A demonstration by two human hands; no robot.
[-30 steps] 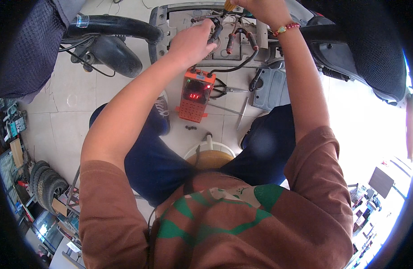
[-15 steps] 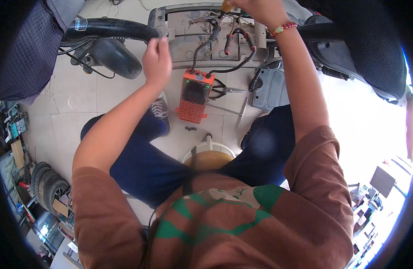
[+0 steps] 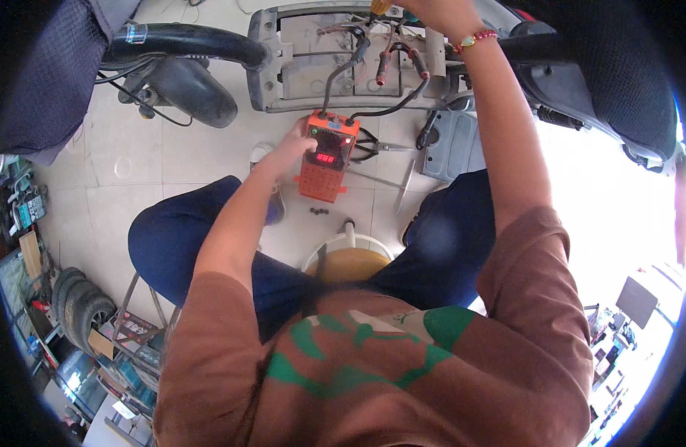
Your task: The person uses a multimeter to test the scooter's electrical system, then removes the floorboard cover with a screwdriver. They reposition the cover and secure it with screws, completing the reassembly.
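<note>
Pale tiled floor [image 3: 209, 160] carries the orange device [image 3: 326, 181], one unit, its display lit red. Nearest the wearer, one stool [image 3: 350, 267] with a yellowish seat stands on the near side of the device. Small dark pieces [image 3: 319, 211], apparently four, lie in a row just short of it. Left hand [image 3: 289, 147]: at the device's left edge, thumb on its face; other fingers partly hidden, closure cannot be told. Two thin metal rods [image 3: 405, 188], one pair of pliers [image 3: 391, 147] and one grey panel [image 3: 453, 149] lie to the device's right. Two black leads [image 3: 329, 83] run from the device's far end to one grey housing [image 3: 264, 63] beyond it. Right hand [image 3: 436, 13]: beyond the device, fingers closed around one yellow handle [image 3: 379, 7]. Well left of the device: stacked tyres [image 3: 78, 313], count uncertain.
</note>
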